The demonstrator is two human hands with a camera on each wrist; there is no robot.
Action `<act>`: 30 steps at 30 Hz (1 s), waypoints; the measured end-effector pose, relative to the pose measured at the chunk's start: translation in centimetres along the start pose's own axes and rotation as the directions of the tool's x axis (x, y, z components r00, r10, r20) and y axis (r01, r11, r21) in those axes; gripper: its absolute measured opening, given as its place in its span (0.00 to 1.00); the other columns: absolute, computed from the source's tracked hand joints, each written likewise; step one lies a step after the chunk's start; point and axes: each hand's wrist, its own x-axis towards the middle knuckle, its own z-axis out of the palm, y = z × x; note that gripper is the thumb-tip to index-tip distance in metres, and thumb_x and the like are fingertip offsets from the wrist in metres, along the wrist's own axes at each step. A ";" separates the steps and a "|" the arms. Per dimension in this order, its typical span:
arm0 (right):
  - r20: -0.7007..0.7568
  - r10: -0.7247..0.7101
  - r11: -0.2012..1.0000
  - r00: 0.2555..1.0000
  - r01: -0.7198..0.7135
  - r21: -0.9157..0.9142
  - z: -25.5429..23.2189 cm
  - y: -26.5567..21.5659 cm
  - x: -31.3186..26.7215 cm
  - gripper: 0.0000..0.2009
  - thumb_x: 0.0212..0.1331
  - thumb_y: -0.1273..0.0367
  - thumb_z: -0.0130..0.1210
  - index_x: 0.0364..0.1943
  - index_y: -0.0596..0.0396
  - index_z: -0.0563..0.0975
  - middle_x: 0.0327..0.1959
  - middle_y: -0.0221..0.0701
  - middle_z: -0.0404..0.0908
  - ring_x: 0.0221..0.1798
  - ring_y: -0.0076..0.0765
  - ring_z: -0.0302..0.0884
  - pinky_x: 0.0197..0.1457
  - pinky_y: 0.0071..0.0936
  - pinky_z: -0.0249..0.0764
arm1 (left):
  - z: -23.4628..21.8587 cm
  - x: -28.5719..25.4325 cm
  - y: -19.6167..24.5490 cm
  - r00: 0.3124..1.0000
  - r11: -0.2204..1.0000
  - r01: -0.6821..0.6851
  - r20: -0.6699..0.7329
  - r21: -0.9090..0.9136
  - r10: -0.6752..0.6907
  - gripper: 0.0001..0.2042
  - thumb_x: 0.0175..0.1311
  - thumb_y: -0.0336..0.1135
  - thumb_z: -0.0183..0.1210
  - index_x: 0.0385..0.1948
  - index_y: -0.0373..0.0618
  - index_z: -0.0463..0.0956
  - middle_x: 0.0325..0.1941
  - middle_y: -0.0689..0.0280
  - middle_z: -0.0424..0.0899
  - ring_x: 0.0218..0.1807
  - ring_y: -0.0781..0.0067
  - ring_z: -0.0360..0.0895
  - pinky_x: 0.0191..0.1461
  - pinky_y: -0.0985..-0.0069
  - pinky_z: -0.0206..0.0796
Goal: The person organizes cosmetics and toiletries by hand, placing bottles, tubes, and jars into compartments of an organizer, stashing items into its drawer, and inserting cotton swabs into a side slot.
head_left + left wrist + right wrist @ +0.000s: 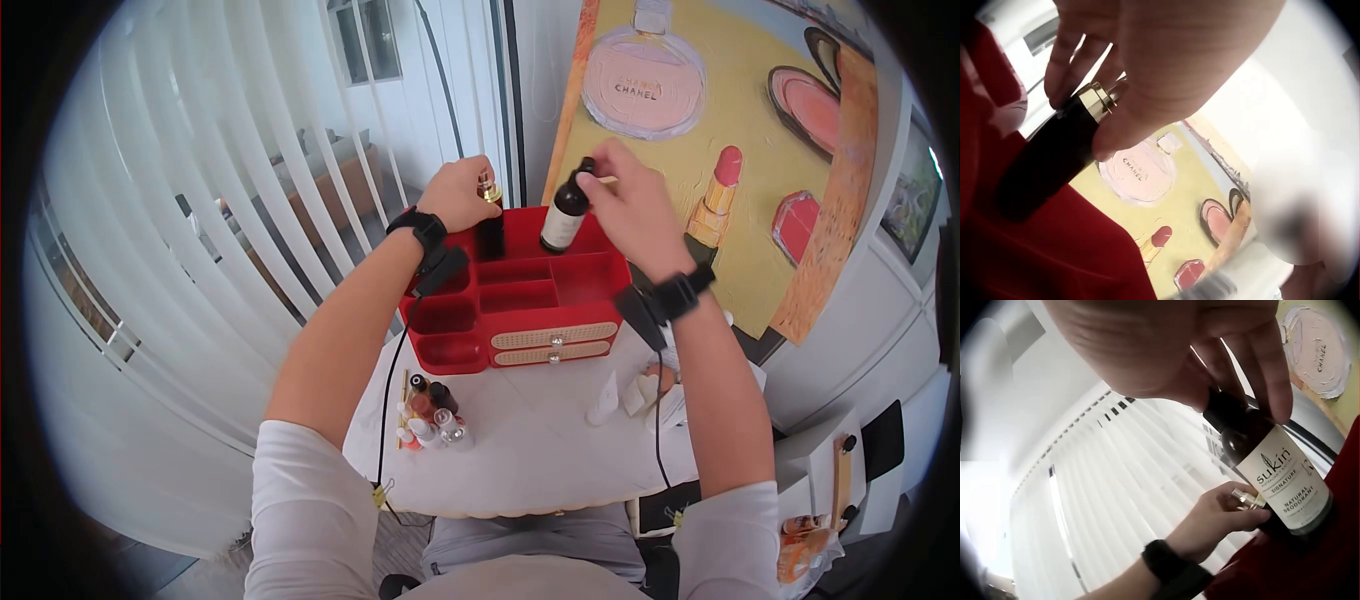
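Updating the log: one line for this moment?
left hand grips black bottle | right hand grips brown bottle | both over red organizer

I see a dark brown bottle (564, 215) with a white Sukin label tilted above the back of the red organizer (520, 300); a slim black bottle (489, 225) with gold collar stands inside it.

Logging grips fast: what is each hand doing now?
Left hand: grips slim black gold-collared bottle.
Right hand: grips dark brown white-labelled bottle.
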 end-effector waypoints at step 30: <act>0.742 -0.150 0.986 0.653 0.150 0.067 11.6 -4.4 -19.8 0.16 0.64 0.63 0.71 0.50 0.54 0.82 0.40 0.40 0.87 0.46 0.55 0.88 0.47 0.52 0.79 | -4.5 -27.6 4.1 0.870 0.994 -0.107 0.485 0.006 0.091 0.20 0.58 0.30 0.74 0.53 0.47 0.83 0.51 0.60 0.86 0.50 0.49 0.87 0.52 0.58 0.80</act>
